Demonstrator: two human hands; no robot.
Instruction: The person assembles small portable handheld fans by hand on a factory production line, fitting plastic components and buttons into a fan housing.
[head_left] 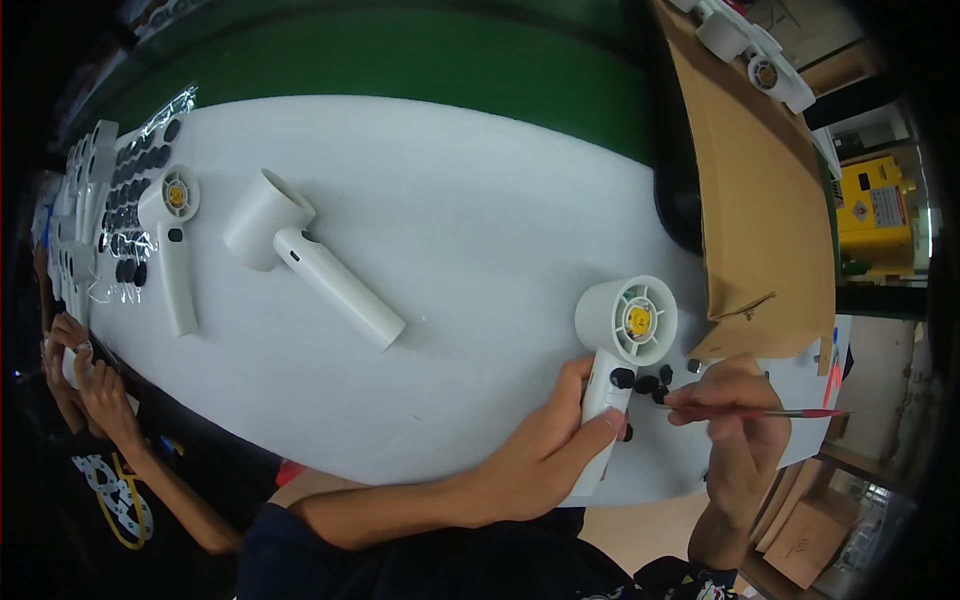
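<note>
White handheld fan [622, 345]: light, rigid plastic; left hand [545, 450] clamped round handle, the best hold. Right hand [735, 415] pinches red-tipped tool [770, 412].

Left hand [545, 450] clenched in a wrap grip, thumb extended forward, forearm entering from lower left, right hand [735, 415] in pinch grip, wrist bent downward.

White fan housing [620, 340] with yellow hub, small black buttons [648, 383], red-tipped tool [770, 412], white table [450, 250].
</note>
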